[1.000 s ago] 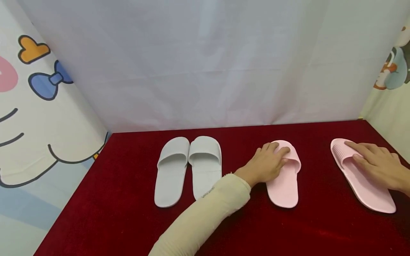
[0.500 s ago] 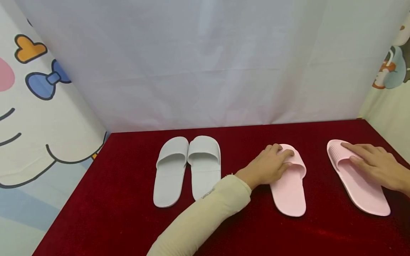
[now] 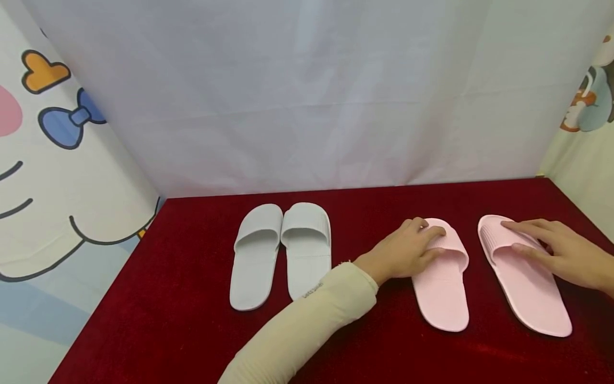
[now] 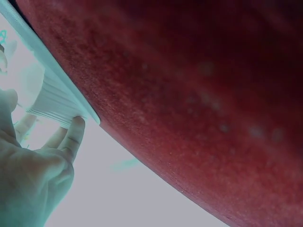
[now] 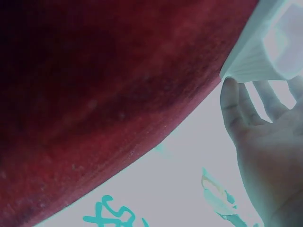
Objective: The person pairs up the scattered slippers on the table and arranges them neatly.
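Two pink slide slippers lie with their toes toward the back. My left hand (image 3: 403,250) rests from the left on the strap of the left pink slipper (image 3: 443,304), fingers spread over its toe end and thumb by the strap opening. My right hand (image 3: 566,253) touches the strap of the right pink slipper (image 3: 532,298), index finger and thumb extended. Fingertips meet the ribbed strap (image 4: 57,97) in the left wrist view. In the right wrist view, loosely spread fingers (image 5: 232,104) meet the other slipper's toe (image 5: 251,66). The hands hide parts of both straps.
A pair of white slippers (image 3: 254,272) stands side by side left of my left forearm (image 3: 307,325). Everything lies on a red cloth-covered surface (image 3: 163,298). A white curtain (image 3: 288,106) rises behind it, with cartoon-printed sheets (image 3: 81,202) at the sides.
The left pink slipper has slid right and turned, its heel coming nearer. The right one has slid left and nearer with my right hand. The gap between them is smaller.
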`<state>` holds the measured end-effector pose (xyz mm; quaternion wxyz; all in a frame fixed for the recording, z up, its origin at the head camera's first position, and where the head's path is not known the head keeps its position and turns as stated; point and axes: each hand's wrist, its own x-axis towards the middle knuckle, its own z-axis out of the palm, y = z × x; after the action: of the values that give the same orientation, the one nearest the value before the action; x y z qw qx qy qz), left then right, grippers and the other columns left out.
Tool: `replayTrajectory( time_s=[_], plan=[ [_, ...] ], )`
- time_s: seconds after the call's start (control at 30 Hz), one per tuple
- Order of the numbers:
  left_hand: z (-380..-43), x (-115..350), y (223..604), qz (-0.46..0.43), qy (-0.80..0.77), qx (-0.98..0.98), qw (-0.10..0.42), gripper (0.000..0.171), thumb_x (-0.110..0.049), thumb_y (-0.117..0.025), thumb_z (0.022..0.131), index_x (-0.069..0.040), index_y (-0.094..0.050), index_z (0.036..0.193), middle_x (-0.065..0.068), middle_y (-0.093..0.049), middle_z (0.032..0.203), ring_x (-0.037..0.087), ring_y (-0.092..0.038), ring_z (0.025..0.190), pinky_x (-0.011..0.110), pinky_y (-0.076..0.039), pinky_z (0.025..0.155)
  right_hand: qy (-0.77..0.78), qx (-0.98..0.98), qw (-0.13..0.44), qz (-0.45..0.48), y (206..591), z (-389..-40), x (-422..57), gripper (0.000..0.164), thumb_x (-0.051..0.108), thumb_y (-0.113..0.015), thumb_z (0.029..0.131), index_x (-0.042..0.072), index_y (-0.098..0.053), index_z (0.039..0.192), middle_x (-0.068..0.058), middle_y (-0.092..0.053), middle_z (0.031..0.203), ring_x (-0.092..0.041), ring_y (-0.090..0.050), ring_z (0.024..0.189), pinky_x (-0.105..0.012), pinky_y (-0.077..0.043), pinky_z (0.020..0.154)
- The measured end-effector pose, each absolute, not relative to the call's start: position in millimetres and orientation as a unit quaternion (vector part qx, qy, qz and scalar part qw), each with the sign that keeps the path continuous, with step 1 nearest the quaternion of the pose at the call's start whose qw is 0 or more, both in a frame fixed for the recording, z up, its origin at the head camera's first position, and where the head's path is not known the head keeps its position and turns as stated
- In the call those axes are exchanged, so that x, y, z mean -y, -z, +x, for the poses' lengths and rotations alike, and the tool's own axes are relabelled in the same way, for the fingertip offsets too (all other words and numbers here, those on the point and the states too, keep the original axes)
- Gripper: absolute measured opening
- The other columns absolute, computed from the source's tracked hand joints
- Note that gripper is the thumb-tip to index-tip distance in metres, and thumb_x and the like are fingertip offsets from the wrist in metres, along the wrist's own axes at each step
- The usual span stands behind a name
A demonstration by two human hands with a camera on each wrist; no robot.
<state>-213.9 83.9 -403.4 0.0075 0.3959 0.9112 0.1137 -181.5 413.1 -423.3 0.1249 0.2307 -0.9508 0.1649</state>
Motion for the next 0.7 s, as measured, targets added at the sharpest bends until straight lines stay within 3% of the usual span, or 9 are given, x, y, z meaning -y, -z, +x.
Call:
replayTrajectory(
  time_s=[0.13, 0.43, 0.57, 0.7],
  plan=[
    [-212.8, -83.5, 403.4, 0.411, -0.114, -0.905, 0.002, 0.040, -0.039, -0.048, 0.104, -0.027, -0.049, 0.143, 0.005, -0.051, 0.136, 0.017, -0.051, 0.122, 0.022, -0.045, 0.101, -0.164, 0.943, 0.138, 0.257, 423.9, -181.3, -404.4, 0.058, 0.014, -0.079, 0.082, 0.021, -0.062, 0.136, -0.005, -0.064, 0.116, 0.020, -0.029, 0.109, -0.013, -0.030, 0.082],
    [-210.2, -84.1, 404.5, 0.418, -0.110, -0.902, -0.004, 0.041, -0.038, -0.049, 0.104, -0.026, -0.049, 0.143, 0.005, -0.052, 0.134, 0.015, -0.052, 0.120, 0.021, -0.045, 0.099, -0.170, 0.931, 0.129, 0.295, 422.2, -177.4, -390.0, 0.061, 0.012, -0.080, 0.081, 0.021, -0.061, 0.137, 0.010, -0.055, 0.122, 0.015, -0.040, 0.101, -0.008, -0.034, 0.076],
    [-210.2, -85.6, 404.5, 0.416, -0.110, -0.903, -0.001, 0.041, -0.040, -0.048, 0.104, -0.027, -0.049, 0.144, 0.004, -0.052, 0.135, 0.015, -0.051, 0.121, 0.021, -0.045, 0.099, -0.175, 0.931, 0.122, 0.296, 421.2, -175.8, -388.8, 0.062, 0.011, -0.080, 0.081, 0.021, -0.060, 0.138, 0.020, -0.049, 0.126, 0.020, -0.038, 0.106, -0.005, -0.033, 0.078],
    [-208.9, -87.5, 404.4, 0.410, -0.103, -0.906, 0.001, 0.042, -0.042, -0.048, 0.104, -0.029, -0.048, 0.144, 0.005, -0.052, 0.137, 0.015, -0.051, 0.122, 0.022, -0.045, 0.101, -0.189, 0.926, 0.116, 0.304, 422.2, -175.9, -387.5, 0.062, 0.008, -0.078, 0.082, 0.019, -0.058, 0.140, 0.021, -0.047, 0.129, 0.025, -0.032, 0.115, 0.000, -0.028, 0.087]
  ],
)
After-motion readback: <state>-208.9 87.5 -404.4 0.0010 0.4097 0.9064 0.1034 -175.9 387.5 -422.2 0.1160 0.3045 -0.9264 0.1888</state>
